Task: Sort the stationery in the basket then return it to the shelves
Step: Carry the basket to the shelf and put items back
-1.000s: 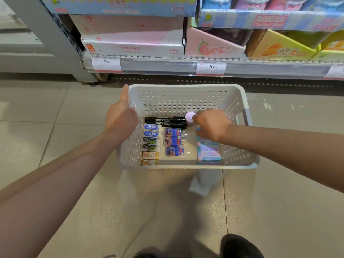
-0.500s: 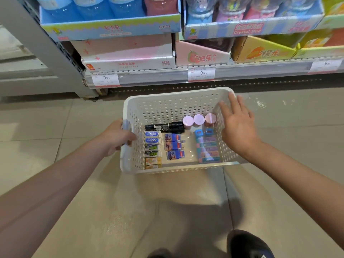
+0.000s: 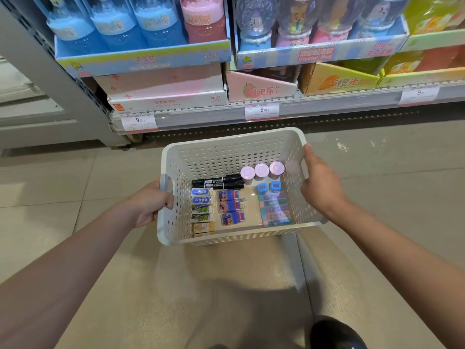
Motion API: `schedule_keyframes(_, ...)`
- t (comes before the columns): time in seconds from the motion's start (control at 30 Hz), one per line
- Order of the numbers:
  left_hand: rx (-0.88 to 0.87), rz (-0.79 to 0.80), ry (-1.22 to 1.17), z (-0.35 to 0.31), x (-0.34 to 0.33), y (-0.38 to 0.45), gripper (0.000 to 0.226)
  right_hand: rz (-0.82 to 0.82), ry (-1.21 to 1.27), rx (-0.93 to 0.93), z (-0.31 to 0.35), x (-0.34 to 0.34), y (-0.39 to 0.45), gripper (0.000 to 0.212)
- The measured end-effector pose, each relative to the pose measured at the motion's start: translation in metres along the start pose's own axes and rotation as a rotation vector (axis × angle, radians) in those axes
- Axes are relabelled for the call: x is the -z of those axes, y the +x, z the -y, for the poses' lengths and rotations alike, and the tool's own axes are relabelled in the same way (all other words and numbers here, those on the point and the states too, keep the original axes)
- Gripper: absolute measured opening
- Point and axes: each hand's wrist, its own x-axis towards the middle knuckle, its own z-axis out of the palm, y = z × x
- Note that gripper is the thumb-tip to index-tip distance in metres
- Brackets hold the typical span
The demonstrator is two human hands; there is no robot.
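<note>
A white perforated basket (image 3: 226, 147) is held between my two hands above the tiled floor. My left hand (image 3: 148, 205) grips its left handle, fingers curled through the slot. My right hand (image 3: 319, 187) clasps the right wall, thumb over the rim. Inside, the stationery lies sorted in rows: black markers (image 3: 217, 183) at the back, three pink-capped jars (image 3: 261, 170), two small blue cubes (image 3: 268, 188), a column of erasers (image 3: 201, 210), three blue packs (image 3: 230, 207) and a stack of pastel packs (image 3: 275, 210).
A low shelf (image 3: 327, 110) with price tags runs just behind the basket, loaded with display boxes of slime bottles (image 3: 141, 28) and crystal mud jars (image 3: 322, 51). A grey shelf upright (image 3: 57, 79) stands at left. My dark shoe (image 3: 334, 333) shows at the bottom.
My right hand left the pink jars inside the basket and took hold of the right wall. My left hand dropped from the rim to the handle. The basket has risen and tilted slightly.
</note>
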Motion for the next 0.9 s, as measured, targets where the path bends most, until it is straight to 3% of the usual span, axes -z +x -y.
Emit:
schedule_keyframes(0.43, -0.045, -0.060, 0.058, -0.029, 0.032, -0.025, 0.057, -0.051, 0.067, 0.045, 0.019, 0.029, 0.007, 0.076)
schedule_keyframes(0.57, -0.066, -0.071, 0.072, -0.054, 0.048, -0.051, 0.046, -0.073, 0.116, 0.058, 0.037, 0.059, 0.002, 0.073)
schedule_keyframes(0.7, -0.103, -0.084, 0.059, -0.079, 0.070, -0.079, 0.060, -0.104, 0.156, 0.071, 0.058, 0.094, -0.005, 0.075)
schedule_keyframes(0.9, -0.174, -0.041, 0.017, -0.120, 0.100, -0.136, 0.056, -0.180, 0.143, 0.125, 0.096, 0.156, -0.023, 0.073)
